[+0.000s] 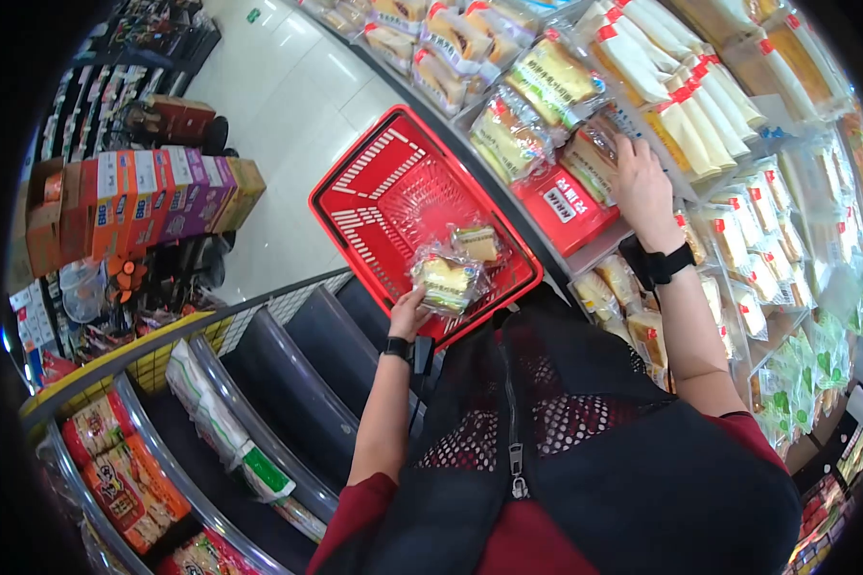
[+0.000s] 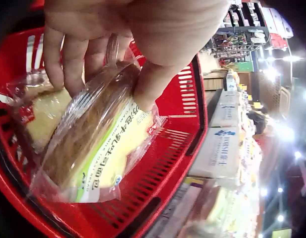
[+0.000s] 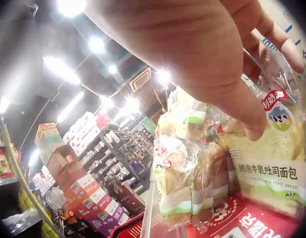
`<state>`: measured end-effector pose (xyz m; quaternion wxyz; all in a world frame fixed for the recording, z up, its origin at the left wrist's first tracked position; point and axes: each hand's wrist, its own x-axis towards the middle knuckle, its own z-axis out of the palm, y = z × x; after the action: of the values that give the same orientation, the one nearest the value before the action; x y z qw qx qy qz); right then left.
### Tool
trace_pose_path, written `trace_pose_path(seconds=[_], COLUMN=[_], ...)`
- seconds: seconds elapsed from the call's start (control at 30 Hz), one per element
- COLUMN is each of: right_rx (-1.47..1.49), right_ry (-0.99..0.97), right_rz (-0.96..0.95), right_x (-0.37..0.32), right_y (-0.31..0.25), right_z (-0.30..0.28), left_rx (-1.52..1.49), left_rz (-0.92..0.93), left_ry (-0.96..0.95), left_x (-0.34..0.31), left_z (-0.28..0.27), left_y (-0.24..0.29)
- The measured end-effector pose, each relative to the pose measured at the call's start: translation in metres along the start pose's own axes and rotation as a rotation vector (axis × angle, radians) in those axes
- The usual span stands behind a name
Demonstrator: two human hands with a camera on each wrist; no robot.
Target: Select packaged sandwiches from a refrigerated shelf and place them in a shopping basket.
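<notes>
My left hand (image 1: 410,312) pinches a clear-wrapped packet of toast bread (image 2: 103,144) between thumb and fingers, over the red shopping basket (image 1: 350,165). Beside that packet lies a second wrapped bread (image 1: 478,242), partly covered by fingers in the left wrist view. At the shelf, my right hand (image 1: 642,182) grips another toast bread packet (image 3: 267,171) near its top. The thumb lies across the front of the wrapper, and the other fingers are behind it. This packet stands upright on a red display tray (image 1: 585,228) with white lettering.
More toast bread packets (image 1: 508,139) stand on the shelf beside the right hand's one. Long white-wrapped breads (image 1: 700,105) fill the section behind. Tiered dark racks (image 1: 297,355) with a yellow-topped wire edge run along the left. Stacked cartons (image 1: 144,196) stand on the tiled floor (image 1: 302,72).
</notes>
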<state>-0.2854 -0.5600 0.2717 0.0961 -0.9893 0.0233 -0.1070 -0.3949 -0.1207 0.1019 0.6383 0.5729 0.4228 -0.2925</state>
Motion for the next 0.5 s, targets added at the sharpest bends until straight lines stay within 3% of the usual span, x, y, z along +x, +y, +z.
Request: trace_pose_path(seconds=[0.17, 0.23, 0.27, 0.33, 0.37, 0.43, 0.47, 0.5], right_rx=[0.032, 0.115, 0.114, 0.296, 0.295, 0.572, 0.647, 0.717], right_ry=[-0.092, -0.138, -0.141, -0.137, -0.139, -0.240, -0.281, -0.296], right_rz=[0.015, 0.051, 0.044, 0.079, 0.080, 0.016, -0.005, -0.061], right_x=[0.000, 0.000, 0.000, -0.001, -0.001, 0.000, -0.001, 0.000], right_y=[0.008, 0.005, 0.001, -0.011, -0.018, -0.033, -0.045, -0.052], right_z=[0.000, -0.016, -0.029, -0.060, -0.075, -0.103, -0.114, -0.110], left_rx=[0.155, 0.432, 0.425, 0.891, 0.892, 1.076, 1.080, 0.852], left_rz=[-0.063, 0.149, 0.146, 0.254, 0.252, 0.457, 0.467, 0.573], left_ry=[0.101, 0.170, 0.172, 0.296, 0.295, 0.475, 0.467, 0.239], left_x=[0.046, 0.058, 0.059, 0.042, 0.026, -0.011, -0.018, -0.022], left_z=[-0.010, -0.011, -0.011, -0.003, 0.007, 0.036, 0.044, 0.051], left_y=[-0.046, -0.057, -0.058, -0.043, -0.033, -0.007, 0.003, 0.011])
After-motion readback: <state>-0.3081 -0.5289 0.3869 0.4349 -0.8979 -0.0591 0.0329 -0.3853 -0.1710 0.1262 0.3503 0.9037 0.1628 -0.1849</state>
